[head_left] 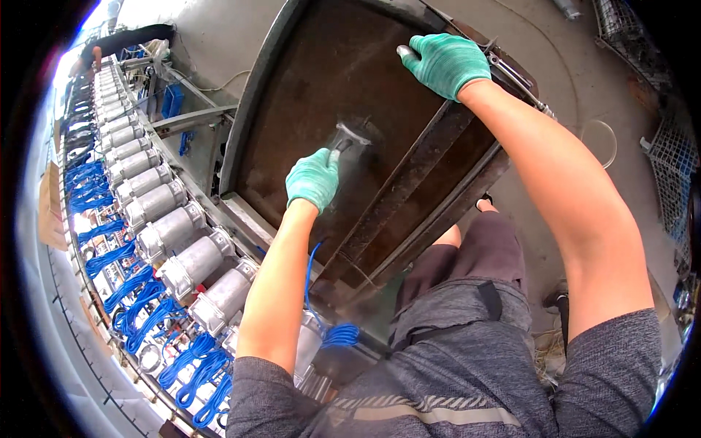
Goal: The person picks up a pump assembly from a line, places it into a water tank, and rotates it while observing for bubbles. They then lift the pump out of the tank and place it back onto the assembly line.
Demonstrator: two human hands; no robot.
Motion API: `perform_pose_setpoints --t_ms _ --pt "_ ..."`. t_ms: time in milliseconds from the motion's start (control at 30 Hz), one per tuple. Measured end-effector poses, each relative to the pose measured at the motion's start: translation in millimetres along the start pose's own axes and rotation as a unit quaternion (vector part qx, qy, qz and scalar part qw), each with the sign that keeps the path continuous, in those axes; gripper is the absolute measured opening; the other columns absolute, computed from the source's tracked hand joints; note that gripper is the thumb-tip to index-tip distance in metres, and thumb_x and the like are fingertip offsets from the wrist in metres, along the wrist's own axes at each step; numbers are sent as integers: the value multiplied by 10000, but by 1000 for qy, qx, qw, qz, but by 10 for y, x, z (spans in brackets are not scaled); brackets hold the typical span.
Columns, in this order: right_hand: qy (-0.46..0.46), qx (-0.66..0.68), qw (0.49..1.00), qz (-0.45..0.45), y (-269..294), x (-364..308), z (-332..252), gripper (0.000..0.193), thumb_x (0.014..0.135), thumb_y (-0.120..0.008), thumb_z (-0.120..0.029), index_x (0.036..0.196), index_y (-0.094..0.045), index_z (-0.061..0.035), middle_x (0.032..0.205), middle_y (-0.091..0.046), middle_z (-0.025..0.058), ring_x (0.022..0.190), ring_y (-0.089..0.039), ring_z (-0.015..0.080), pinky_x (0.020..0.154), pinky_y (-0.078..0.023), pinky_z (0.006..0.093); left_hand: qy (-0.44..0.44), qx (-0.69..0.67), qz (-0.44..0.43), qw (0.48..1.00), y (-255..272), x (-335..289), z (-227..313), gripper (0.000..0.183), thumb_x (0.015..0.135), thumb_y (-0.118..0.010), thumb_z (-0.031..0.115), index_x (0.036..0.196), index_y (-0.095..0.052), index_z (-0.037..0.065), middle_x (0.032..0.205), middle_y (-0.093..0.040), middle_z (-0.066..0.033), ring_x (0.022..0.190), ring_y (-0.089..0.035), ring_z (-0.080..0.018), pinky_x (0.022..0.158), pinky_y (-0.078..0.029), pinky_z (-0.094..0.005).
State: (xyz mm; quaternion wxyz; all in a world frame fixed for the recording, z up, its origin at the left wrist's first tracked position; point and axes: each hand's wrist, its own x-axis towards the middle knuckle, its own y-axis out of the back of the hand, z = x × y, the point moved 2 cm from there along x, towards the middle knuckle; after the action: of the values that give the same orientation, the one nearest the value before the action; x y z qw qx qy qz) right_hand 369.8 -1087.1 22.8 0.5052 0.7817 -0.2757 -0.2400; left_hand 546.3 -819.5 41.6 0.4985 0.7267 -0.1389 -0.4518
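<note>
My left hand (312,179), in a green knitted glove, is closed around the near end of a small grey tool (353,136) with a pale, curved far end. Blur hides its exact kind. It is over the dark brown floor of a large metal tray (307,66) with raised grey rims. My right hand (449,66), in a matching glove, hovers above the tray's far right part, beside a metal fitting (510,71) on the rim. Its thumb and a fingertip stick out apart, the other fingers are partly hidden, and nothing shows in it.
Left of the tray runs a long row of silver cylindrical motor housings (193,259) with coiled blue cables (150,310). A dark steel bar (401,182) crosses the tray. Wire baskets (668,171) stand at the right. A loose blue coil (341,335) is near my body.
</note>
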Motion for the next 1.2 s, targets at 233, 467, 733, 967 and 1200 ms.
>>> perform_pose_setpoints --t_ms 233,467,733,967,1200 --pt "-3 -8 1000 -8 -16 7 17 473 1061 -436 -468 939 -727 -115 881 -749 138 836 -732 348 756 -578 503 13 -17 2 1000 25 -147 -71 374 1037 -497 440 1007 -669 110 967 -712 -227 949 -662 -464 827 -524 -556" --pt "2 -11 1000 -4 -11 13 4 473 1058 -439 -472 949 -728 -114 901 -752 140 850 -731 353 773 -576 503 2 -21 18 1000 50 -232 -85 367 1036 -502 434 1003 -670 109 948 -712 -226 928 -666 -462 810 -526 -560" --pt "14 -3 999 44 -79 14 46 477 1042 -473 -491 898 -712 -104 805 -720 171 759 -701 386 717 -565 500 0 -22 14 1000 30 -242 -80 365 1036 -518 428 987 -670 99 931 -701 -230 909 -652 -471 780 -522 -553" --pt "-4 -11 1000 -3 0 -4 -15 470 1051 -447 -484 969 -722 -112 905 -743 155 853 -717 367 793 -568 500 0 -37 19 999 -47 -240 -29 351 1034 -552 413 967 -683 94 946 -696 -217 907 -644 -465 771 -522 -538" --pt "-9 -23 999 -23 -52 25 -12 399 1045 -463 -428 1042 -717 -120 938 -746 172 883 -718 383 828 -570 504 17 -32 -37 999 46 -167 81 384 1042 -489 443 1038 -706 126 989 -736 -185 953 -693 -416 834 -546 -519"
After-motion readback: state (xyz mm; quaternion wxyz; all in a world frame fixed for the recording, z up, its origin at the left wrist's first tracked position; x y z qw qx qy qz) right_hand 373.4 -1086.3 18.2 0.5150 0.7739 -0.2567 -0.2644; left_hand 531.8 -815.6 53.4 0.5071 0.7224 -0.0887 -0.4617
